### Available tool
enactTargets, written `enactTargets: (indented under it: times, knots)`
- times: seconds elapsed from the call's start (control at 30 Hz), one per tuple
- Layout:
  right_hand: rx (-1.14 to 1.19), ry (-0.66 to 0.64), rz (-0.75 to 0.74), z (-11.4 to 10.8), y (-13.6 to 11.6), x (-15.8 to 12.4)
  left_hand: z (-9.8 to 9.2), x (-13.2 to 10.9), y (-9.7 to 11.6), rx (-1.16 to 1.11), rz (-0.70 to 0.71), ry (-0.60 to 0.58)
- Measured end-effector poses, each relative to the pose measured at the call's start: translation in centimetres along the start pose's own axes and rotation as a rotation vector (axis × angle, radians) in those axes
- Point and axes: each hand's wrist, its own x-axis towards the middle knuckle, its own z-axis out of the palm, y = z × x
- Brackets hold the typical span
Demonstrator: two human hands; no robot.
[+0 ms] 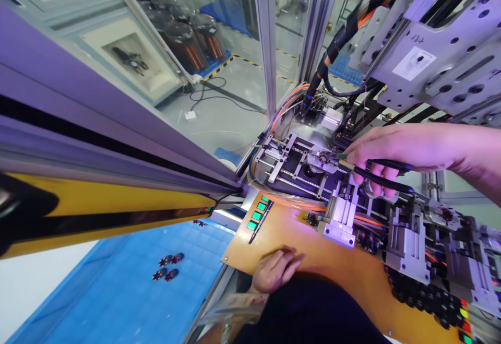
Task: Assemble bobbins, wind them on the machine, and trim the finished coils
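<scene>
My right hand [376, 153] is closed around black-handled pliers [385, 178], whose jaws point left. Their tips reach a round metal fixture [323, 160] on the machine's rail assembly; what lies between the jaws is too small to make out. A small green piece [341, 156] shows beside my fingertips. My left hand [275, 270] rests on the orange panel [313, 260] close to my body, fingers loosely bent and slightly apart, holding nothing. Ahead of it, a black pen [261, 222] lies beside a row of green buttons [257, 214].
A blue tray [129, 286] at lower left carries several small dark round parts [168, 267]. A yellow-and-grey frame beam [109, 203] runs along the left. Metal slide units [340, 218] and a black cable chain [422, 297] line the right. Thick cables [326, 62] hang above the rails.
</scene>
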Motion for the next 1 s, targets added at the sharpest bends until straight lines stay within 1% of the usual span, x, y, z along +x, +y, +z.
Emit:
enactTargets:
  times: [0.13,0.3,0.57,0.7,0.77,0.8,0.87,0.93,0.97,1.0]
  knots:
    - [-0.035,0.016,0.019,0.1,-0.6,-0.1,-0.1,0.1,0.1,0.007,-0.003,-0.002]
    - [-0.08,0.016,0.03,0.3,-0.8,0.1,-0.2,0.3,0.1,0.011,0.004,0.003]
    - [-0.064,0.023,0.058,0.3,-1.0,0.5,-0.3,0.4,0.1,0.005,0.005,0.002]
    - [-0.06,0.044,0.072,0.6,-0.9,1.0,-0.2,0.4,0.1,-0.005,0.007,0.004]
    - [-0.068,0.036,0.049,0.8,-0.8,1.1,-0.2,0.3,0.0,-0.009,0.008,0.007]
    - [-0.076,0.035,0.014,0.8,-0.7,0.9,-0.1,0.2,0.0,-0.011,0.008,0.008]
    - [-0.088,0.059,-0.097,0.6,-0.6,0.0,0.0,0.1,0.0,-0.016,0.005,0.009]
    - [-0.092,0.107,-0.214,0.1,-0.4,-1.8,0.1,0.0,-0.1,-0.024,0.0,0.006]
    - [-0.092,0.13,-0.23,-0.2,-0.2,-3.0,0.1,-0.1,-0.1,-0.028,-0.004,0.004]
    - [-0.092,0.151,-0.206,-0.5,0.1,-4.2,0.1,-0.1,-0.1,-0.031,-0.009,0.002]
